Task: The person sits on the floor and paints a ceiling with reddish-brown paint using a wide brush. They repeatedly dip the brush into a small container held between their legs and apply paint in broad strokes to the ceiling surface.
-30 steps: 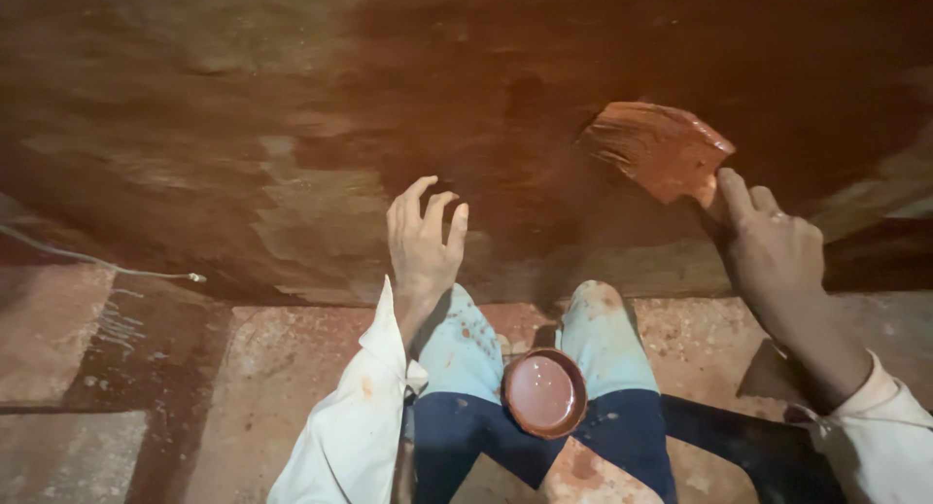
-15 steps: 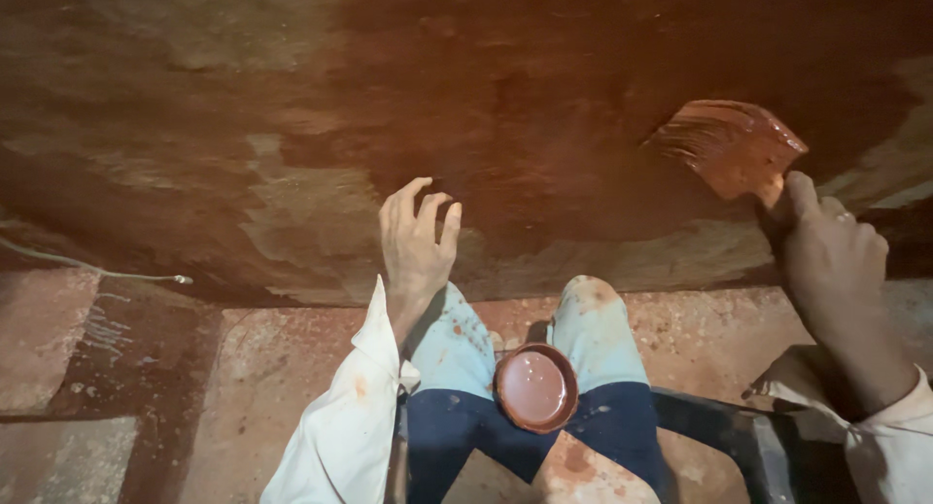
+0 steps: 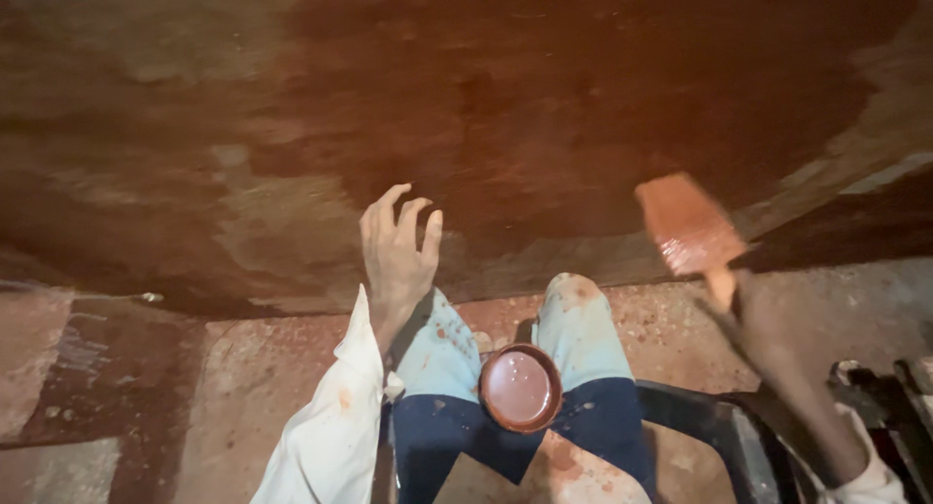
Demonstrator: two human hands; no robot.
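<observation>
Fingers of the right hand (image 3: 768,334) are blurred, so I cannot tell exactly how they wrap, but they are closed round the handle of a wide paintbrush (image 3: 692,227), whose wet, reddish-brown bristle head stands up and to the left of the hand, its long axis tilted from lower right to upper left. That head lies against or just off the big wall (image 3: 466,96) that fills the far part of the view; the blur keeps me from saying whether it touches. The wall is dark and wet-looking red-brown across its middle and right, paler and patchy on the left and along its lower edge. The brush sits at the lower right edge of the dark patch, near the foot of the wall. The left hand (image 3: 397,256) is empty, its fingers loosely spread and pointing up, held flat on or very near the wall, well left of the brush. Below lies the stained floor (image 3: 243,387). The person's knees in paint-spotted blue trousers (image 3: 583,329) point toward the wall, and between them, near the body, a small round bowl (image 3: 521,387) holds glossy red-brown paint, nearer the left hand than the right.
</observation>
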